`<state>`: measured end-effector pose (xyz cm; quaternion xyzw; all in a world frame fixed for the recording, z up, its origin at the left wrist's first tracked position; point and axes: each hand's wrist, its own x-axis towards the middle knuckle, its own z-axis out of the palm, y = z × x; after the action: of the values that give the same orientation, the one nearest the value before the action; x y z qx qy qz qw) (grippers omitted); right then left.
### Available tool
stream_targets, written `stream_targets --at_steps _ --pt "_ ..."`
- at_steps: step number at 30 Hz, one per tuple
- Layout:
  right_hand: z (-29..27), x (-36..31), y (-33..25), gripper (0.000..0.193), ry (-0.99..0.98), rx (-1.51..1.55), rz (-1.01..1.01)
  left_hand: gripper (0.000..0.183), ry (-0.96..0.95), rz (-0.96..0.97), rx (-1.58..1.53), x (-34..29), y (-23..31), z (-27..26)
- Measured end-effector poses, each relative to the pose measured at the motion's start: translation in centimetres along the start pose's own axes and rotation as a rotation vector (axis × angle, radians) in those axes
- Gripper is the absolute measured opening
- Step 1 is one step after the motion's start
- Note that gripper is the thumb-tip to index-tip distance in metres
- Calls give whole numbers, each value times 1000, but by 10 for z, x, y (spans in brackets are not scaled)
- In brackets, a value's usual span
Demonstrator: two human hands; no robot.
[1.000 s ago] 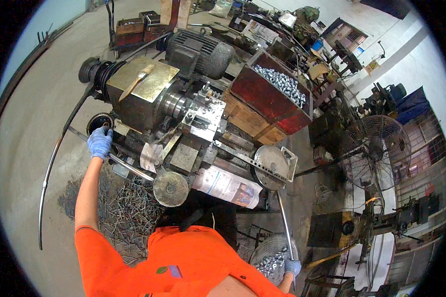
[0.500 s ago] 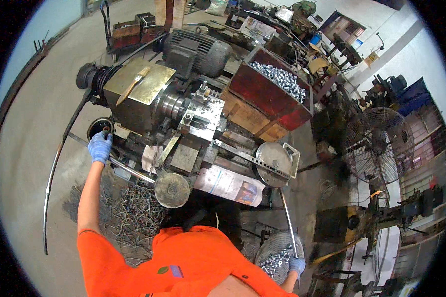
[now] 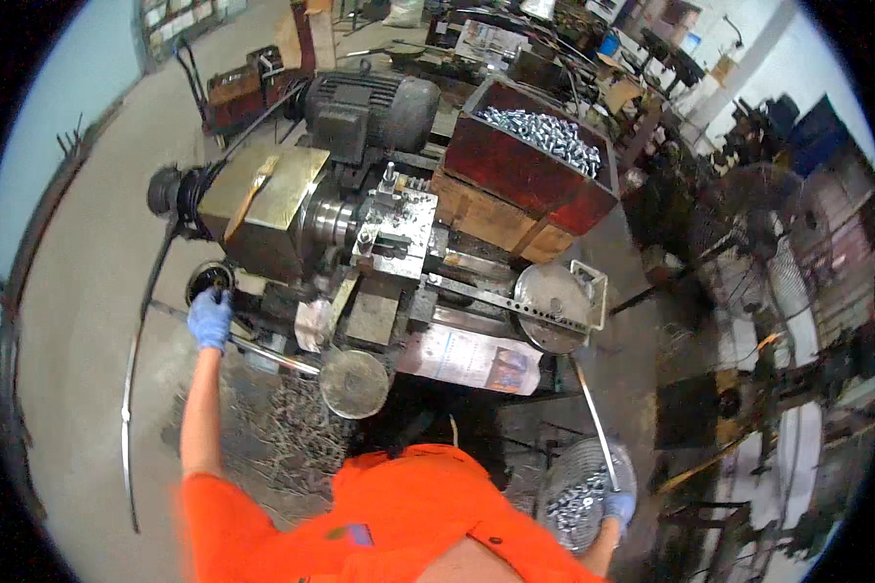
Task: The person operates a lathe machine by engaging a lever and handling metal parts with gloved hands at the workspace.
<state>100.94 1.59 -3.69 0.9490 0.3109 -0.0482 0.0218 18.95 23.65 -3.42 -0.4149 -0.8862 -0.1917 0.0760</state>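
Observation:
My left hand (image 3: pixel 209 319), in a blue glove, is closed at the lower rim of a dark round handwheel (image 3: pixel 197 275) on the left front of a lathe-like machine. The fingers are partly hidden against the wheel. My right hand (image 3: pixel 619 507), also gloved in blue, closes around the lower end of a long metal lever (image 3: pixel 595 418). That lever slants up to a round metal disc (image 3: pixel 546 284) on the machine's right. Beside the right hand, a round mesh basket (image 3: pixel 620 461) contains many small metal pieces (image 3: pixel 574 505). A bright metal toolholder block (image 3: pixel 408 222) sits next to the chuck (image 3: pixel 334 222).
Behind the machine, a red metal bin (image 3: pixel 535 170) full of small shiny parts rests on a wooden crate (image 3: pixel 496 222). A brush (image 3: pixel 251 198) lies on the headstock cover. Metal shavings (image 3: pixel 301 428) cover the floor below. A large fan (image 3: pixel 749 228) stands at right.
The view has shifted, so the machine's front and both hands appear farther right and lower. Both hands keep their places at the handwheel and lever.

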Motion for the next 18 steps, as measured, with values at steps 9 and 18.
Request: stream_targets --at_steps 9,18 --pt "-35 -28 -112 39 109 104 -141 28 -55 -3 -26 -6 3 -19" --pt "-9 102 -147 38 294 -238 -336 28 -169 -98 -108 6 -28 11"
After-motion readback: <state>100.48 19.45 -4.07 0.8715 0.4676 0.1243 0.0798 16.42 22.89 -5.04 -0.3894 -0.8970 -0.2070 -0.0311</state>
